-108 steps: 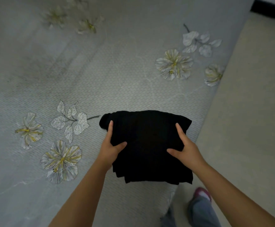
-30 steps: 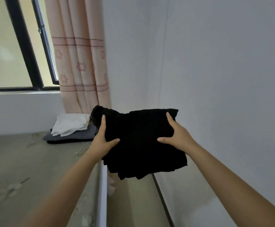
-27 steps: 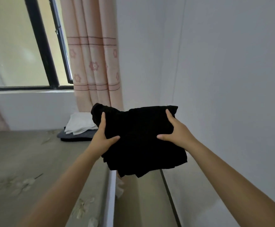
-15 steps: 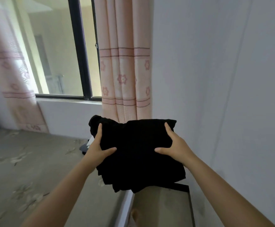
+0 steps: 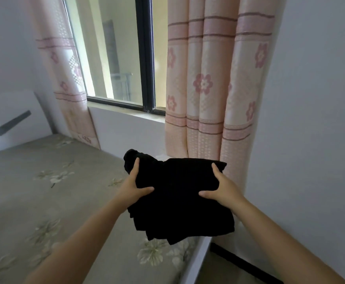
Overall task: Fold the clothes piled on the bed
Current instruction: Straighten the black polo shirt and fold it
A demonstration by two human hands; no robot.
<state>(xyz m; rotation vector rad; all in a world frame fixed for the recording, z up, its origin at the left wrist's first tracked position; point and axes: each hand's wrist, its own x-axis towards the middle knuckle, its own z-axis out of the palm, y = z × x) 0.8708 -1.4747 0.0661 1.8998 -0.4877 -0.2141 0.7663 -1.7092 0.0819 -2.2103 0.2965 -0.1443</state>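
Observation:
A folded black garment (image 5: 177,197) is held in the air above the far right corner of the bed (image 5: 34,197). My left hand (image 5: 132,186) grips its left side, thumb on top. My right hand (image 5: 221,188) grips its right side the same way. The garment's lower edge hangs loose below my hands. It hides whatever lies on the bed behind it; only a sliver of white (image 5: 161,156) shows above its top edge.
The bed has a grey cover with pale flowers. A pink flowered curtain (image 5: 214,95) hangs right behind the garment. A dark-framed window (image 5: 126,58) is to its left. A white wall (image 5: 321,119) closes the right side, with a narrow floor gap (image 5: 218,269) beside the bed.
The garment was lifted off the bed and carried in both hands toward the window corner. The view has swung left, and the folded white and grey pile is now hidden behind it.

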